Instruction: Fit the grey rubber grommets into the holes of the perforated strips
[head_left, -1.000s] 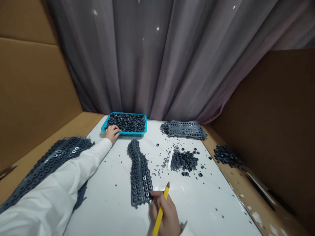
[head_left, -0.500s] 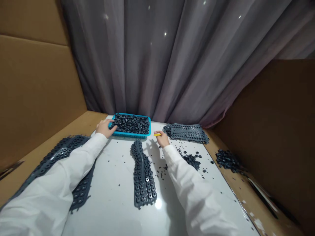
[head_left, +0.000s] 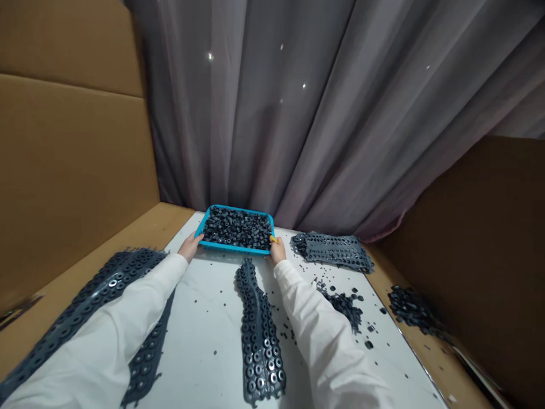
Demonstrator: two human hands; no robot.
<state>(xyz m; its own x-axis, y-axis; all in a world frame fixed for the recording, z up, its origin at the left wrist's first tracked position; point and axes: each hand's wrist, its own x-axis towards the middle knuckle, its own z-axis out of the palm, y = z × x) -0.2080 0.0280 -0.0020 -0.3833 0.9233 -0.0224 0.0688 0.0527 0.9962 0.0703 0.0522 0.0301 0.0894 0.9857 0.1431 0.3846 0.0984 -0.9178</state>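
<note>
A shallow blue plastic basket (head_left: 230, 248) full of small black rubber-like rings (head_left: 240, 227) is at the far end of the white table. My left hand (head_left: 189, 246) is closed on its front left corner, thumb over the rim. At the front right corner my right hand (head_left: 278, 251) grips the rim, with a thin yellow-handled tool (head_left: 273, 239) also held in it; the tool's tip is too small to make out. A narrow black sheet of moulded rings (head_left: 259, 335) lies just in front of the basket.
A larger black ring sheet (head_left: 106, 278) lies under my left forearm. Stacked sheets (head_left: 338, 251) are at the back right. Black scraps (head_left: 347, 309) lie beside my right sleeve, and another heap (head_left: 413, 309) is on the cardboard. Cardboard walls and a grey curtain (head_left: 264, 130) surround the table.
My left hand has gone from spread fingers at the basket's left end to a grip on its corner. My right hand has moved left onto the basket, keeping the yellow-handled tool.
</note>
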